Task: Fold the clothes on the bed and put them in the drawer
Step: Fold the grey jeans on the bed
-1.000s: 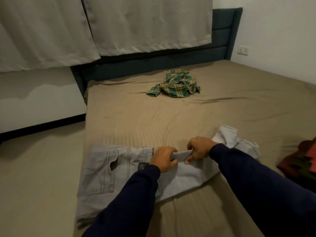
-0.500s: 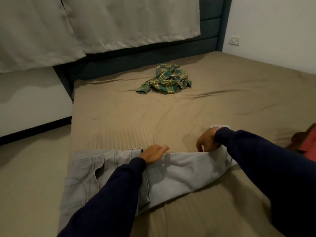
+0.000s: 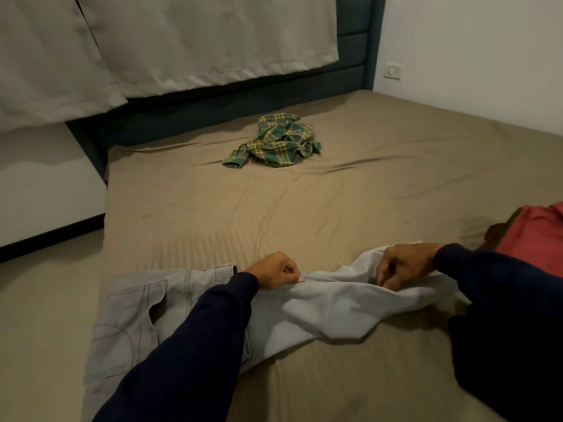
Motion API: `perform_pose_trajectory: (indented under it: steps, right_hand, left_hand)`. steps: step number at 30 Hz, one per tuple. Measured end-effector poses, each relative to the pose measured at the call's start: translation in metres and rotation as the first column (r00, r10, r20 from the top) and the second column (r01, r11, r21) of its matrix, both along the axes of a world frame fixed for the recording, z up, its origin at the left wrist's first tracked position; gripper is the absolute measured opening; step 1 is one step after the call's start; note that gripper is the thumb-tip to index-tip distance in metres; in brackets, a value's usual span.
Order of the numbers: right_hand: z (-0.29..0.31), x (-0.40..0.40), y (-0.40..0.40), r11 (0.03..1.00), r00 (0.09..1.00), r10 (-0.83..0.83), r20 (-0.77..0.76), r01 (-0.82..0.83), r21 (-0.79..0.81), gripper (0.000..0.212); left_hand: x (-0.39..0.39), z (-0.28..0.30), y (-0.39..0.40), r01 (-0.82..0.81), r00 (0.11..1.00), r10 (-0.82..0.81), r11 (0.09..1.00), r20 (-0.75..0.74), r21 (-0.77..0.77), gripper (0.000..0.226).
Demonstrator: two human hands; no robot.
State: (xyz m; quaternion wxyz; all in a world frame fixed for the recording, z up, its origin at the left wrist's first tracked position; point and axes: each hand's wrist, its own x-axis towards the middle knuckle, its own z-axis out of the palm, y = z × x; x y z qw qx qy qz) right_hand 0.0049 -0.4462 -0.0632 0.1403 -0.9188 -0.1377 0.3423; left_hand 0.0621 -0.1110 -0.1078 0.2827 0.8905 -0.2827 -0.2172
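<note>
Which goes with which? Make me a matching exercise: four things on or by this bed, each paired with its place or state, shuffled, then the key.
Things:
1. grey trousers
2. checked shirt
3. red garment
4. curtain

Places or states:
A. crumpled, far middle of the bed
B. hanging over the headboard
C. gripped by both hands, left hand and right hand
D. at the bed's right edge

Pairs: 1-C, 2-A, 3-D, 4-B

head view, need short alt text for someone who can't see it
Both hands, left and right, pinch light grey trousers on a tan-sheeted bed. A crumpled green plaid shirt lies farther back, a red garment at right.
</note>
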Motion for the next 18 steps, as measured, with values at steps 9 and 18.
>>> perform_pose_trajectory:
  steps: [9, 18]
  right_hand:
    - [-0.038, -0.023, -0.004, 0.949, 0.868, 0.251, 0.429, -0.134, -0.285, 0.028]
    - [-0.032, -0.046, -0.016, 0.97, 0.726, 0.181, 0.664, -0.019, -0.243, 0.026]
  left_hand:
    - [-0.01, 0.001, 0.002, 0.076, 0.996, -0.073, 0.994, 0.041, -0.082, 0.013]
    - [-0.024, -0.004, -0.008, 0.042, 0.841, -0.138, 0.981, 0.523, 0.192, 0.029]
